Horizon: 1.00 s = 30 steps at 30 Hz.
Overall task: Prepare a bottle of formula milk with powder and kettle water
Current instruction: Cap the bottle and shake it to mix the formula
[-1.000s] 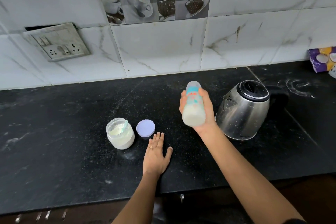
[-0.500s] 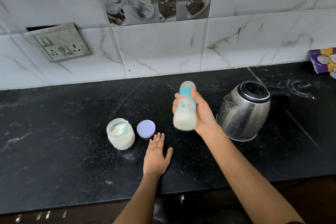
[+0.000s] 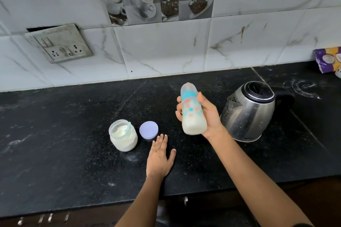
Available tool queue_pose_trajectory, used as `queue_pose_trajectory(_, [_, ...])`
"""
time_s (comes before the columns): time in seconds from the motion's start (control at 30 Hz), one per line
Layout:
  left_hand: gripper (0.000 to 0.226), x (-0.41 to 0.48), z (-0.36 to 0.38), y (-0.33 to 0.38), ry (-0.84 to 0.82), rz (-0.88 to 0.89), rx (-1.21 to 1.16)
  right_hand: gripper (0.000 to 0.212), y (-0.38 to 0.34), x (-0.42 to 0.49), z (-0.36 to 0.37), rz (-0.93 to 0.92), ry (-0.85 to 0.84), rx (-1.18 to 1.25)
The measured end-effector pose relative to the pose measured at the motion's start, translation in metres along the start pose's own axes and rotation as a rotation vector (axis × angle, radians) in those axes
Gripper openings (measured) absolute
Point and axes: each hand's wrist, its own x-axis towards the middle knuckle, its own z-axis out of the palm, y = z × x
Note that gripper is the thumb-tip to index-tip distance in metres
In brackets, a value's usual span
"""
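Observation:
My right hand (image 3: 209, 116) grips a capped baby bottle (image 3: 192, 111) above the counter, its top leaning slightly left; white milk fills its lower part. My left hand (image 3: 160, 158) lies flat on the black counter (image 3: 64, 143), fingers straight, holding nothing. Just left of it stands an open jar of white powder (image 3: 123, 135) with a pale scoop (image 3: 128, 127) inside. The jar's lilac lid (image 3: 148, 130) lies beside it, near my left fingertips. A steel kettle (image 3: 249, 112) with a black lid stands right of the bottle.
A tiled wall rises behind the counter, with a switch and socket plate (image 3: 60, 44) at the left. A purple and yellow packet (image 3: 327, 60) sits at the far right edge. White powder smears (image 3: 304, 88) mark the counter behind the kettle.
The bottle in my right hand has swung left and back a little and changed tilt, with the milk shifting inside. My left hand has stayed flat on the counter.

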Motion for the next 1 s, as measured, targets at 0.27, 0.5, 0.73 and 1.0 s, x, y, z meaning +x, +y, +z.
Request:
queue_pose_trajectory(0.27, [0.065,0.0,0.001,-0.001,-0.008,0.006,0.012,0.087,-0.004,-0.004,-0.004,-0.077,0.015,0.041])
queue_pose_trajectory(0.5, [0.065,0.0,0.001,-0.001,-0.012,0.004,0.004,0.091,-0.004,0.001,0.007,-0.027,0.002,0.001])
queue_pose_trajectory(0.73, [0.065,0.0,0.001,-0.001,-0.004,0.002,-0.004,0.099,-0.008,0.006,-0.001,-0.135,0.027,0.032])
queue_pose_trajectory(1.0, [0.065,0.001,0.0,-0.001,-0.007,0.004,-0.015,0.099,-0.007,0.008,0.002,-0.178,0.05,0.186])
